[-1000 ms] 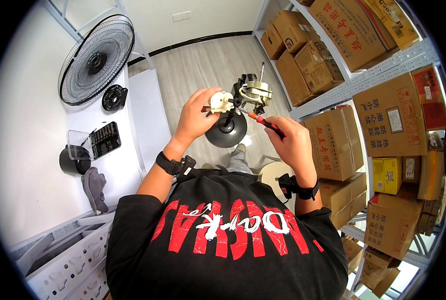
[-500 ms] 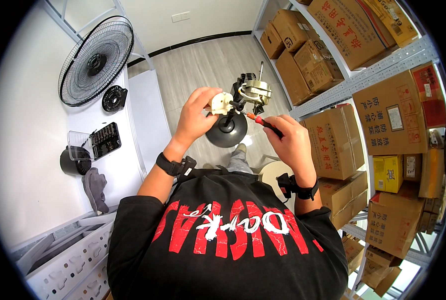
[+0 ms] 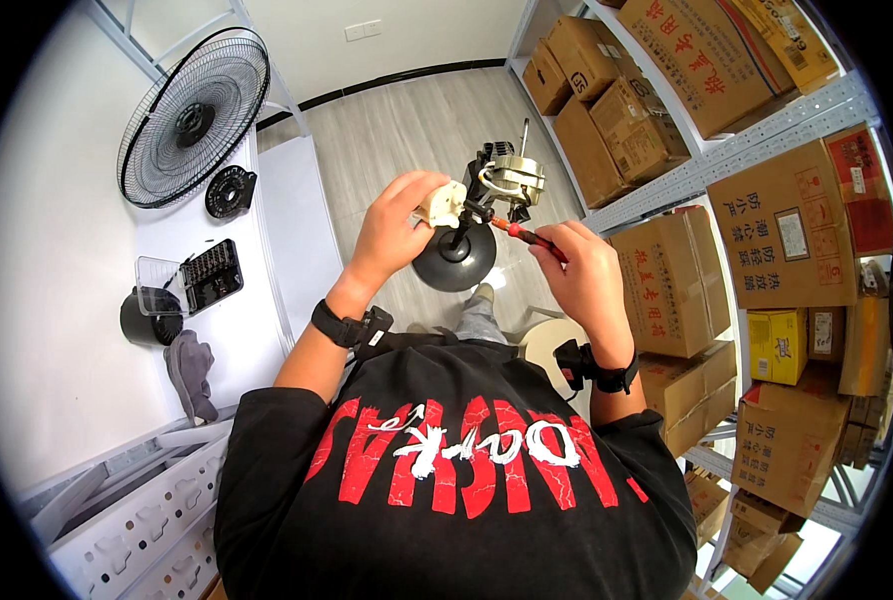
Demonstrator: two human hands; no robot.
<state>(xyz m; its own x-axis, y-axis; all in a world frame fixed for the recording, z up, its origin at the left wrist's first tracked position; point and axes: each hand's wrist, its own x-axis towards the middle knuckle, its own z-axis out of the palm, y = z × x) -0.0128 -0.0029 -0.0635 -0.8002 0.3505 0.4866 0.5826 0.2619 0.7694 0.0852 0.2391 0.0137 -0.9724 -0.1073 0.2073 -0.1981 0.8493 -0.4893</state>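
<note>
A cream plastic gearbox-like part (image 3: 447, 205) is held in my left hand (image 3: 399, 222), fingers closed around its left side. My right hand (image 3: 584, 267) grips an orange-and-black screwdriver (image 3: 530, 238), its shaft pointing left at the black fan neck beside the cream part. Whether the tip sits in a screw cannot be made out. Just beyond, a bare fan motor (image 3: 517, 180) with a metal shaft sticking up is mounted on the stand. Below stands the round black fan base (image 3: 455, 258) on the floor.
On the white table (image 3: 242, 350) at left lie a fan grille (image 3: 195, 122), a round black cover (image 3: 230, 191), an opened bit set (image 3: 213, 278), a black cup-shaped housing (image 3: 150, 318) and a grey cloth (image 3: 192, 375). Shelves with cardboard boxes (image 3: 667, 285) line the right; a stool (image 3: 557, 352) is near.
My right hand and the screwdriver have shifted slightly left and up, with the fingers regripping the handle. The left hand still holds the cream part in nearly the same place.
</note>
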